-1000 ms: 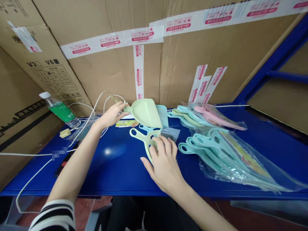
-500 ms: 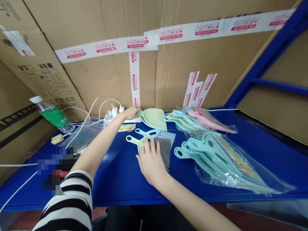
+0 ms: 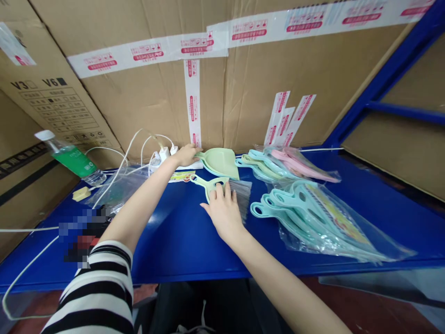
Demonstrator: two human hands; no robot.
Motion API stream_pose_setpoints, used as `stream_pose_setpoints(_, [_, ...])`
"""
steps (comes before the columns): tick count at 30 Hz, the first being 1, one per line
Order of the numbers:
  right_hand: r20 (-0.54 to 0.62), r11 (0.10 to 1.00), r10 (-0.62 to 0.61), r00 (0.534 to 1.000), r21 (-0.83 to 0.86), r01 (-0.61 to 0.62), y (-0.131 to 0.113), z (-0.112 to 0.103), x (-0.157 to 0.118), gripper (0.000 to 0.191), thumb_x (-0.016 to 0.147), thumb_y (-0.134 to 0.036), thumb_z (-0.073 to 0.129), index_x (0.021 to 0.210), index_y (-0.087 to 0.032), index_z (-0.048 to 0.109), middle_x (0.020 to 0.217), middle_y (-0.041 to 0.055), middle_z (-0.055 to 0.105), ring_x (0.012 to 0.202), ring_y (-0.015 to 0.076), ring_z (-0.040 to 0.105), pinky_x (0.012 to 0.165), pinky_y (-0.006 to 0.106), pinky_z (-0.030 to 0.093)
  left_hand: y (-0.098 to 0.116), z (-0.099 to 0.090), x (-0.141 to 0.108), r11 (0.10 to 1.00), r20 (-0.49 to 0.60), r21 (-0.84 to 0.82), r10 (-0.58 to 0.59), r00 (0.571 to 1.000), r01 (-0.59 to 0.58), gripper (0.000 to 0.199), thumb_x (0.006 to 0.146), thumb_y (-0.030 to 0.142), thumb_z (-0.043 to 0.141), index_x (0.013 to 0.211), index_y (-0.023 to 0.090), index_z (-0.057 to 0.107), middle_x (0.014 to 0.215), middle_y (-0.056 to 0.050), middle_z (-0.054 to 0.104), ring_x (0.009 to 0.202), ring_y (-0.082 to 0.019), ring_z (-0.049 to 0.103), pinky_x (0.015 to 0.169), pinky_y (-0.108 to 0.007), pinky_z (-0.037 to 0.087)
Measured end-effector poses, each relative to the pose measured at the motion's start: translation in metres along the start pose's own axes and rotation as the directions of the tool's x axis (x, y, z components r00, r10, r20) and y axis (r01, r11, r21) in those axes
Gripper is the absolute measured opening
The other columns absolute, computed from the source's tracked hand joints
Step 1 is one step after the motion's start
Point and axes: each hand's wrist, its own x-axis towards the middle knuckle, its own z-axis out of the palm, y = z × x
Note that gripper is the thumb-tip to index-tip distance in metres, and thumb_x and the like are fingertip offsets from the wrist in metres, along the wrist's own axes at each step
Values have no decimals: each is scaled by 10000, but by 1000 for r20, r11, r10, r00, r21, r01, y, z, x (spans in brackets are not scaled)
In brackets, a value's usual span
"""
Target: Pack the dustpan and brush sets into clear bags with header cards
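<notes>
Green dustpan (image 3: 221,162) lies toward the back of the blue table (image 3: 181,246); used as reference. Left hand (image 3: 187,156) is at the dustpan's handle end; how tightly its fingers close cannot be told. Brush (image 3: 240,191) lies on the near side of the dustpan, bristles to the right. Right hand (image 3: 225,211) is laid over the brush, fingers slightly parted, thumb out wide. Bottle (image 3: 75,160) stands tilted, well left of the dustpan.
</notes>
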Motion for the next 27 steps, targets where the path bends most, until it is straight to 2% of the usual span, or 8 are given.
stream_pose_setpoints(5, [33, 999, 39, 999, -8, -38, 0, 1, 2, 330, 836, -303, 701, 1072, -74, 672, 1174, 300, 633, 1160, 511, 553, 808, 649, 516, 23, -13, -17, 1000, -50, 17, 11, 999, -11, 383, 908, 218, 477, 1268, 151, 591, 1196, -171, 582, 1170, -317, 530, 955, -450, 449])
stream_pose_setpoints(9, [28, 1000, 13, 1000, 10, -14, 0, -10, -7, 355, 820, -284, 717, 1112, -93, 656, 1310, 291, 578, 1245, 486, 500, 923, 662, 458, 47, -26, -32, 998, -87, 20, 67, 994, -66, 355, 923, 188, 445, 1235, 152, 610, 1210, -158, 581, 1177, -303, 523, 985, -456, 429])
stream_pose_setpoints(11, [-47, 991, -116, 992, 58, 119, 4, -23, -25, 344, 838, -277, 685, 1128, -96, 649, 1376, 270, 539, 1293, 445, 470, 1003, 637, 416, 64, -32, -39, 994, -108, 25, 109, 988, -107, 347, 938, 173, 417, 1223, 159, 616, 1205, -140, 589, 1170, -277, 527, 1002, -436, 421])
stream_pose_setpoints(14, [-330, 918, -289, 899, 171, 358, 25, -48, -62, 203, 906, -188, 528, 1062, -178, 657, 1277, 156, 643, 1242, 321, 549, 995, 492, 478, 99, -35, -49, 972, -167, 1, 232, 958, -235, 345, 978, 207, 376, 1237, 160, 599, 1149, -113, 618, 1115, -240, 558, 977, -404, 444])
stream_pose_setpoints(18, [-585, 970, 51, 810, 223, 99, 88, -79, -102, 168, 908, -185, 492, 976, -294, 602, 966, 88, 718, 971, 268, 665, 874, 464, 511, 165, -28, -47, 874, -242, -2, 471, 848, -486, 400, 998, 377, 395, 1308, 168, 537, 1163, -114, 620, 1082, -236, 581, 909, -382, 483])
stream_pose_setpoints(20, [-496, 960, 267, 826, 216, -180, 128, -88, -111, 134, 912, -252, 464, 941, -271, 594, 1004, 139, 709, 992, 299, 653, 878, 486, 500, 197, -22, -37, 843, -232, 44, 530, 816, -535, 440, 980, 440, 429, 1322, 184, 532, 1193, -137, 606, 1100, -263, 576, 897, -392, 482])
stream_pose_setpoints(22, [-335, 918, 381, 862, 243, -312, 164, -92, -116, 157, 862, -339, 466, 877, -243, 589, 947, 175, 714, 942, 320, 670, 825, 481, 525, 220, -17, -26, 864, -166, 66, 503, 848, -499, 408, 972, 378, 472, 1328, 188, 536, 1144, -141, 623, 1079, -273, 588, 888, -391, 479])
stream_pose_setpoints(27, [-148, 872, 426, 892, 331, -362, 210, -88, -127, 320, 828, -503, 430, 856, -244, 616, 858, 128, 737, 726, 284, 699, 626, 417, 558, 233, -13, -18, 875, -107, 78, 484, 868, -478, 411, 927, 94, 465, 1308, 212, 565, 1061, -113, 615, 1053, -252, 578, 857, -344, 482])
